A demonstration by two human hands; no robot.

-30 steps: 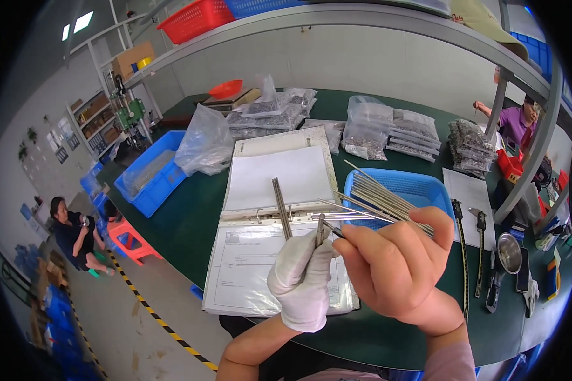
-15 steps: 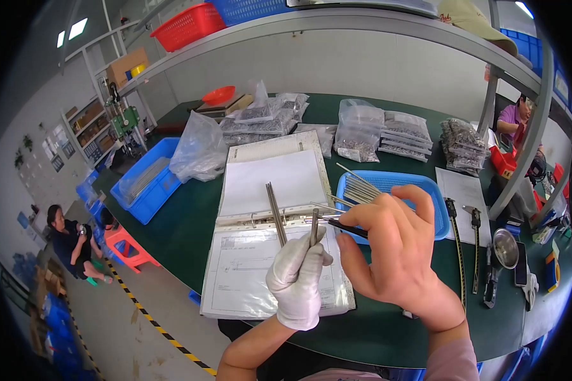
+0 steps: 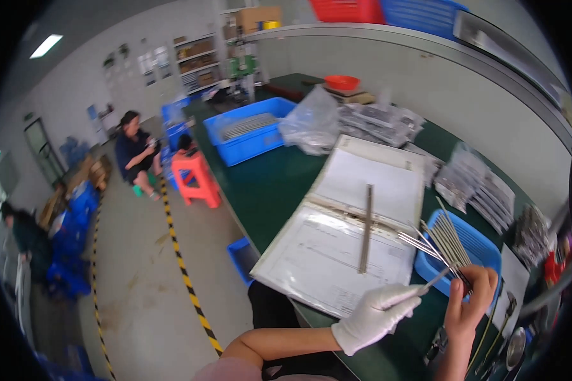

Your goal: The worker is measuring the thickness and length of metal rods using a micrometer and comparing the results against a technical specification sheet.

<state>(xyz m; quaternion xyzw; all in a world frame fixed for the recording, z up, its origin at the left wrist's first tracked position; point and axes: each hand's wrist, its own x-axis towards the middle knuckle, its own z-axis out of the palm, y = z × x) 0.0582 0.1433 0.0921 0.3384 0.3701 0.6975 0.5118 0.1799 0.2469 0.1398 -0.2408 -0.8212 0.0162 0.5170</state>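
My left hand [image 3: 375, 315], in a white glove, is closed on a short thin metal rod [image 3: 436, 278] that slants up to the right. Its far end meets the fingers of my bare right hand [image 3: 471, 298]. That hand pinches a slim black-handled tool [image 3: 462, 279], mostly hidden by the fingers; its exact kind cannot be made out. Just beyond, a blue basket [image 3: 492, 251] holds several long thin metal rods [image 3: 450, 236]. A few more shiny rods [image 3: 419, 244] stick out toward the binder, and whether my right hand grips them is unclear. Two or three rods [image 3: 367, 228] lie together across the open binder [image 3: 311, 244].
Bags of small metal parts [image 3: 378, 124] line the back of the green table [image 3: 267, 197]. A blue bin [image 3: 251, 150] stands at the left, beside a clear plastic bag [image 3: 311, 124]. Calipers [image 3: 508, 308] lie at right. A red stool [image 3: 196, 180] and a seated person [image 3: 136, 152] are beyond the table.
The view has swung to the left, so the table sits further right. The rod in my left hand has gone from nearly upright to slanting toward my right hand.
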